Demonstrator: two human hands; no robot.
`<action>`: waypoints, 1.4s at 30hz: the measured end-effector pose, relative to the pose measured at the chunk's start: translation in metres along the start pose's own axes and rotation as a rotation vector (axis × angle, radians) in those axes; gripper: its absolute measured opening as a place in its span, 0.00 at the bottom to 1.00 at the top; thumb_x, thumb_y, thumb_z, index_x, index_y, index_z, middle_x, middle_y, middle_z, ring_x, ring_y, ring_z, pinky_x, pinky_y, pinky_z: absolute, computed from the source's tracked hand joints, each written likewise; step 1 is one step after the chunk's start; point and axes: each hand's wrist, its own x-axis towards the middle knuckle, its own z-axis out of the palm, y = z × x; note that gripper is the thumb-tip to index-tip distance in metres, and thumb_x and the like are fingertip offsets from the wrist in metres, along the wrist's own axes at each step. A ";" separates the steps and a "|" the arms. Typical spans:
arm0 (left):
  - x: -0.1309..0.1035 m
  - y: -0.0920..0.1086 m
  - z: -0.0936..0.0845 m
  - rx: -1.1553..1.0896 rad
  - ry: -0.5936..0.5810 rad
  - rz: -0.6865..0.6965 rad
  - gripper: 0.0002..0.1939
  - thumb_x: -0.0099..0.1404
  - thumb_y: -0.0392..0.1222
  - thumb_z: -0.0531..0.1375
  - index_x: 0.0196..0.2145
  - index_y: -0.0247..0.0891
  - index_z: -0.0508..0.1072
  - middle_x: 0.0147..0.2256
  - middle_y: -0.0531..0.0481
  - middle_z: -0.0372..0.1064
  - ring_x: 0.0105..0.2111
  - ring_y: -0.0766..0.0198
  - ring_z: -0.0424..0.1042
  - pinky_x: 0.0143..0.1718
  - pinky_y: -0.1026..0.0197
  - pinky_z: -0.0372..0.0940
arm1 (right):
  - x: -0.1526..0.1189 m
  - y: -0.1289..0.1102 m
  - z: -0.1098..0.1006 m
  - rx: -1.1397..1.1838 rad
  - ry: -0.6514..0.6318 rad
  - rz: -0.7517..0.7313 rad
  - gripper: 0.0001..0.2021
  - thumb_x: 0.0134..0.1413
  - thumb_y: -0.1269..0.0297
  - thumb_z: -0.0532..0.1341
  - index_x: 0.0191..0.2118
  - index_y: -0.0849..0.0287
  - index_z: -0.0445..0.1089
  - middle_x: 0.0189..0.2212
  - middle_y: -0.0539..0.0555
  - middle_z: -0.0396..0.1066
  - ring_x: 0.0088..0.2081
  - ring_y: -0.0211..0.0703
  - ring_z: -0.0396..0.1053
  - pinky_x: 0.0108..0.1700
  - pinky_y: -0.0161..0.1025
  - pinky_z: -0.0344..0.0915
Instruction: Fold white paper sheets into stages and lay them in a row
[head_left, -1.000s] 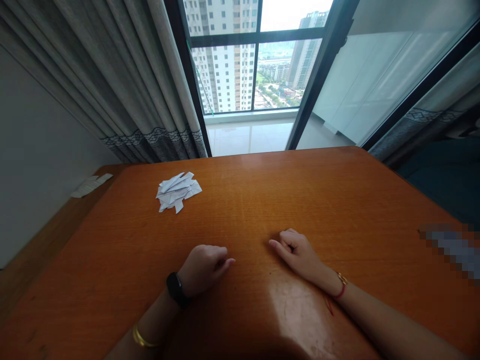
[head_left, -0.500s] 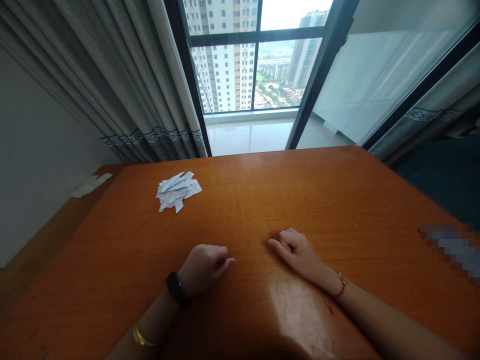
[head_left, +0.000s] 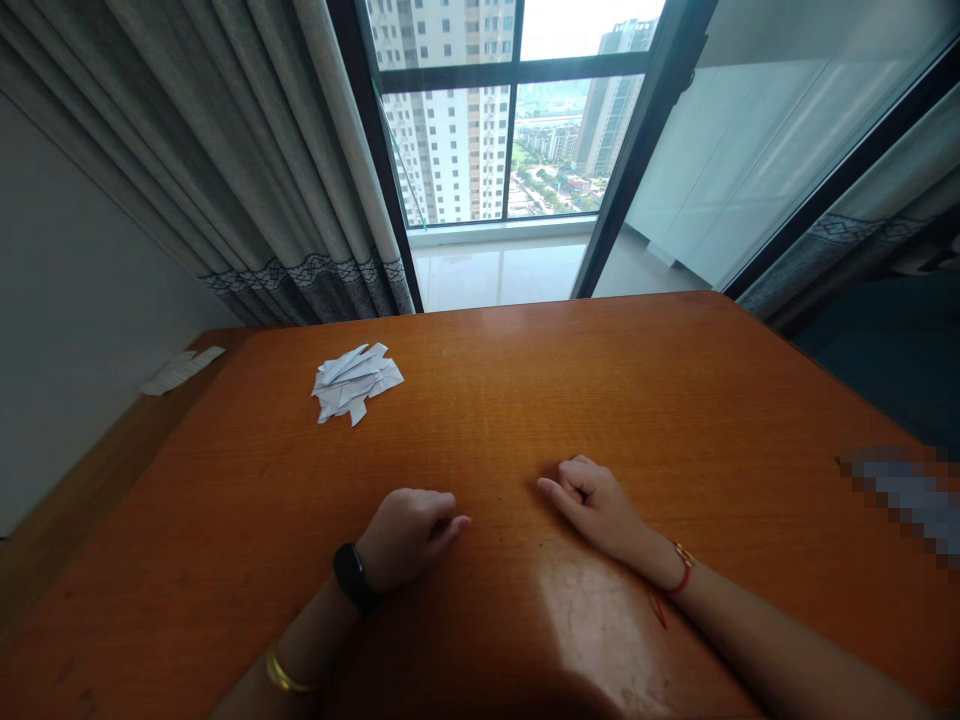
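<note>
Left hand (head_left: 409, 535) and right hand (head_left: 596, 503) are resting loosely curled and holding nothing on the wooden table (head_left: 675, 400), well apart from the folded paper pile (head_left: 355, 383).

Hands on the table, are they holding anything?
Nothing is held. The left hand and the right hand rest loosely curled on the bare wooden table. The pile of folded paper lies apart, untouched.

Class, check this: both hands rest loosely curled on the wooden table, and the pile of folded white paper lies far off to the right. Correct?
Not quite. In the head view, the pile of folded white paper lies to the far left, beyond the left hand. The right hand and wooden table are as stated.
</note>
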 end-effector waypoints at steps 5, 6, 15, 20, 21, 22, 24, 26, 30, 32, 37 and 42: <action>0.001 0.001 -0.001 0.000 -0.003 -0.003 0.16 0.67 0.46 0.51 0.23 0.38 0.59 0.21 0.55 0.62 0.22 0.67 0.60 0.26 0.62 0.48 | 0.000 0.000 0.000 -0.001 0.005 -0.001 0.22 0.59 0.60 0.55 0.18 0.57 0.46 0.16 0.45 0.50 0.23 0.36 0.52 0.30 0.36 0.52; 0.001 0.001 -0.001 0.000 -0.002 -0.002 0.16 0.67 0.46 0.51 0.23 0.38 0.59 0.21 0.54 0.62 0.22 0.67 0.60 0.26 0.62 0.48 | 0.000 0.000 0.000 -0.002 0.006 -0.002 0.22 0.59 0.60 0.55 0.18 0.57 0.46 0.16 0.45 0.50 0.22 0.36 0.52 0.30 0.36 0.52; 0.000 0.001 -0.002 0.002 -0.001 0.010 0.16 0.68 0.46 0.51 0.24 0.39 0.60 0.21 0.54 0.62 0.22 0.67 0.61 0.26 0.62 0.49 | 0.000 -0.002 -0.001 -0.006 0.009 -0.003 0.22 0.59 0.60 0.55 0.18 0.57 0.46 0.16 0.45 0.51 0.22 0.36 0.51 0.29 0.37 0.52; 0.000 0.001 -0.002 0.006 -0.004 0.005 0.16 0.68 0.46 0.51 0.23 0.39 0.59 0.21 0.54 0.62 0.22 0.67 0.60 0.26 0.62 0.48 | 0.000 -0.002 -0.001 -0.006 0.001 -0.003 0.22 0.59 0.61 0.55 0.18 0.57 0.46 0.16 0.45 0.51 0.22 0.36 0.52 0.29 0.37 0.52; 0.000 0.002 -0.002 0.006 -0.004 0.005 0.16 0.68 0.46 0.51 0.23 0.39 0.59 0.21 0.54 0.62 0.22 0.67 0.60 0.26 0.62 0.48 | 0.000 -0.002 -0.001 -0.007 -0.001 -0.003 0.22 0.59 0.61 0.55 0.18 0.57 0.46 0.16 0.45 0.51 0.22 0.36 0.52 0.29 0.37 0.52; 0.000 0.002 -0.002 0.007 -0.004 0.005 0.16 0.68 0.46 0.51 0.23 0.39 0.59 0.21 0.54 0.62 0.22 0.67 0.60 0.26 0.62 0.48 | 0.000 -0.002 -0.001 -0.009 -0.003 -0.003 0.22 0.59 0.60 0.55 0.18 0.57 0.46 0.16 0.45 0.51 0.22 0.36 0.52 0.29 0.37 0.52; 0.000 0.002 -0.002 0.010 -0.002 0.005 0.16 0.67 0.46 0.51 0.23 0.39 0.59 0.21 0.54 0.62 0.22 0.67 0.60 0.25 0.62 0.48 | 0.000 -0.001 0.000 -0.012 -0.002 -0.006 0.22 0.59 0.60 0.55 0.18 0.57 0.46 0.16 0.45 0.51 0.22 0.36 0.51 0.29 0.37 0.52; 0.000 0.002 -0.002 0.012 0.000 0.007 0.16 0.67 0.46 0.51 0.23 0.39 0.59 0.21 0.54 0.62 0.22 0.67 0.60 0.26 0.62 0.48 | 0.001 -0.001 0.000 -0.013 0.004 -0.009 0.22 0.59 0.60 0.55 0.18 0.57 0.46 0.16 0.45 0.51 0.22 0.36 0.51 0.29 0.37 0.52; 0.000 0.001 -0.001 0.010 0.009 0.009 0.16 0.67 0.46 0.51 0.23 0.39 0.60 0.21 0.54 0.62 0.22 0.67 0.60 0.26 0.62 0.48 | 0.001 -0.001 0.000 -0.013 0.008 -0.007 0.22 0.59 0.60 0.55 0.18 0.57 0.45 0.15 0.45 0.50 0.22 0.35 0.51 0.29 0.37 0.52; 0.000 0.001 -0.001 0.009 0.009 0.011 0.16 0.67 0.46 0.51 0.23 0.39 0.60 0.21 0.54 0.62 0.21 0.67 0.60 0.25 0.62 0.48 | 0.001 -0.002 0.000 -0.014 0.008 -0.007 0.22 0.59 0.61 0.55 0.18 0.57 0.45 0.15 0.45 0.51 0.22 0.36 0.51 0.29 0.37 0.52; 0.000 0.002 -0.002 0.015 0.001 0.007 0.16 0.67 0.46 0.52 0.23 0.39 0.60 0.20 0.54 0.62 0.21 0.67 0.60 0.25 0.62 0.48 | 0.001 -0.002 -0.001 -0.011 0.005 -0.008 0.22 0.59 0.60 0.55 0.18 0.57 0.45 0.16 0.45 0.51 0.22 0.36 0.51 0.29 0.37 0.52; 0.001 0.002 -0.002 0.003 0.005 0.013 0.16 0.67 0.46 0.52 0.23 0.39 0.61 0.21 0.54 0.62 0.22 0.67 0.60 0.26 0.62 0.49 | 0.001 -0.002 -0.001 -0.008 0.004 -0.005 0.22 0.59 0.60 0.55 0.18 0.57 0.46 0.15 0.46 0.51 0.22 0.36 0.52 0.29 0.37 0.53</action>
